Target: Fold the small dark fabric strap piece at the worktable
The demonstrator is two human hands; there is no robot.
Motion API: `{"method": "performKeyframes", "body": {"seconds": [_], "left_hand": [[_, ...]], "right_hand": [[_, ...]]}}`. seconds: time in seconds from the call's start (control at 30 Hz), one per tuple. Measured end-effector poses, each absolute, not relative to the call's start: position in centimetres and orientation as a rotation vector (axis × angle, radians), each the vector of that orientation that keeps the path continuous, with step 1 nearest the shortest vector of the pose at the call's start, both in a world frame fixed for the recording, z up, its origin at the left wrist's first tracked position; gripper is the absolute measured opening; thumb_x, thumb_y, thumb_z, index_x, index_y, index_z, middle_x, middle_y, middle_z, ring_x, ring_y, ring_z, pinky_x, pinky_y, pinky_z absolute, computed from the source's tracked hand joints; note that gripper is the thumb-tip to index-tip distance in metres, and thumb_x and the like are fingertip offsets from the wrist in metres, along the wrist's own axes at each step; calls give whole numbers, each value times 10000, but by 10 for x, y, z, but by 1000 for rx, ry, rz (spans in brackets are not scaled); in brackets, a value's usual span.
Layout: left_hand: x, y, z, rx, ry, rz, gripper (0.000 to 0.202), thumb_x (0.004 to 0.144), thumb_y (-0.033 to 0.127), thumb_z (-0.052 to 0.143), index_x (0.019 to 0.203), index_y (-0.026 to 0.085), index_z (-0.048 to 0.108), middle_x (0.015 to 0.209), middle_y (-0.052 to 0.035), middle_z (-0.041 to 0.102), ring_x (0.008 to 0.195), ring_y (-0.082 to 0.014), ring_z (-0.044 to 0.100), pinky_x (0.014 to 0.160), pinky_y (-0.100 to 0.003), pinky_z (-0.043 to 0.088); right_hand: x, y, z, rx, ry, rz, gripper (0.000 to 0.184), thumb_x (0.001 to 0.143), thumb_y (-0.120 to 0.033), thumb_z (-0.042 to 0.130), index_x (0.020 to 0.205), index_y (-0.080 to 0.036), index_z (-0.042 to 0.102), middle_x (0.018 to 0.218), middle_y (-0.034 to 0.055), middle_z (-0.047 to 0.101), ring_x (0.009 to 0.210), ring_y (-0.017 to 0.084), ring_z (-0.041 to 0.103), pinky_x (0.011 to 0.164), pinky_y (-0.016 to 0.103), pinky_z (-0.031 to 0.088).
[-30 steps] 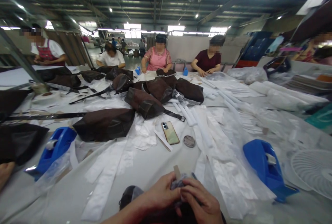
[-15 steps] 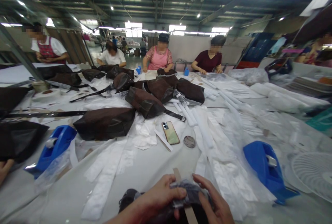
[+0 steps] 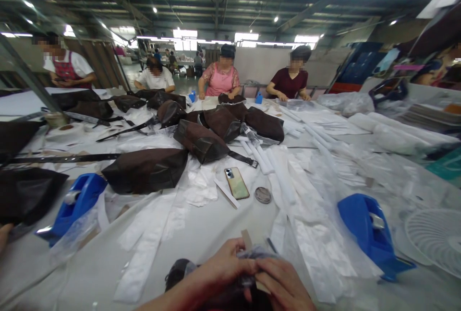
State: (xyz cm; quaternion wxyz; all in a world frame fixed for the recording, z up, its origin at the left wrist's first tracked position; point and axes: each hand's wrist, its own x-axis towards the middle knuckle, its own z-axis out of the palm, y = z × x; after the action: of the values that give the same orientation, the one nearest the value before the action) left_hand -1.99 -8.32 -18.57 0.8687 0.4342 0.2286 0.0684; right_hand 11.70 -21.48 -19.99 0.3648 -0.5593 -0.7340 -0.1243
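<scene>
At the near edge of the table, my left hand (image 3: 230, 268) is closed on a dark piece wrapped in clear plastic (image 3: 262, 252). My right hand (image 3: 286, 282) presses against the same piece from the other side, its fingers bent over the wrapping and nearly meeting my left thumb. A flat beige card strip (image 3: 246, 239) sticks up from between the hands. Below them lies a dark bag (image 3: 178, 272), mostly covered by my forearm and hands. What exactly is inside the plastic is hidden.
Blue tape dispensers stand left (image 3: 77, 205) and right (image 3: 370, 232). A phone (image 3: 236, 184) and a round grey disc (image 3: 262, 195) lie ahead. Brown bags (image 3: 144, 172), white paper strips (image 3: 140, 263) and a white fan (image 3: 437, 239) surround them. Co-workers sit opposite; someone's hand (image 3: 4, 236) shows at far left.
My right hand has moved inward and down over the wrapped piece, its raised fingers now folded onto it. The lower part of the card strip is now mostly covered.
</scene>
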Motion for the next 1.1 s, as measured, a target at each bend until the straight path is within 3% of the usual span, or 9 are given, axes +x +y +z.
{"method": "performKeyframes", "body": {"seconds": [0.13,0.27,0.43,0.53,0.63,0.77,0.9,0.97,1.1], "left_hand": [[-21,-90,-182,970,473,178,388,603,288,763,922,109,632,689,-2,603,514,-97,559,365,-154,446],[-24,-93,-187,989,386,166,468,675,337,748,1070,136,596,717,15,575,505,-65,536,397,-147,471],[-31,-91,-183,1092,323,165,512,734,404,701,1167,169,562,906,-41,607,596,-81,548,440,-161,465],[-35,-88,-172,1183,317,175,508,754,417,678,1188,178,569,1027,-79,631,788,-149,592,576,-205,499],[-36,-86,-164,1272,310,184,474,770,391,660,1181,167,585,1027,-80,644,976,-206,574,765,-273,514],[-34,-88,-165,1211,321,138,398,796,284,583,1185,200,576,993,-45,648,695,-110,587,571,-201,498],[-32,-90,-171,1055,354,37,536,718,169,552,1250,224,511,834,-3,633,471,-74,542,446,-188,450],[-34,-88,-170,1154,337,60,484,764,219,547,1247,211,523,869,-21,637,534,-93,567,515,-217,479],[-39,-83,-165,1379,256,154,374,832,325,550,1175,186,607,1040,-48,640,876,-155,564,875,-290,458]], "right_hand": [[107,-207,-193,-1591,-1707,-139,224,876,-216,532,995,-282,709,988,41,743,914,177,697,784,263,597],[97,-204,-190,-1713,-1430,245,142,844,-308,609,780,-287,734,884,-1,741,796,139,711,711,186,589],[96,-206,-194,-1800,-1318,276,152,808,-390,636,758,-290,739,958,17,753,901,197,698,829,294,591],[99,-208,-200,-1796,-1334,209,134,787,-402,657,767,-298,738,921,12,769,929,220,683,868,361,586],[100,-208,-202,-1758,-1322,190,138,787,-391,660,785,-284,747,863,20,776,874,214,690,817,336,607],[100,-207,-197,-1711,-1297,206,129,786,-377,667,774,-278,750,814,20,774,833,206,694,755,298,619],[100,-206,-194,-1719,-1209,254,140,787,-386,667,788,-274,751,817,23,764,815,195,697,734,275,616],[100,-207,-196,-1724,-1164,282,148,770,-398,683,770,-266,750,818,28,763,818,197,703,736,269,613],[95,-210,-211,-1733,-1025,320,203,747,-406,709,855,-235,718,809,29,767,759,194,721,677,243,617]]}}
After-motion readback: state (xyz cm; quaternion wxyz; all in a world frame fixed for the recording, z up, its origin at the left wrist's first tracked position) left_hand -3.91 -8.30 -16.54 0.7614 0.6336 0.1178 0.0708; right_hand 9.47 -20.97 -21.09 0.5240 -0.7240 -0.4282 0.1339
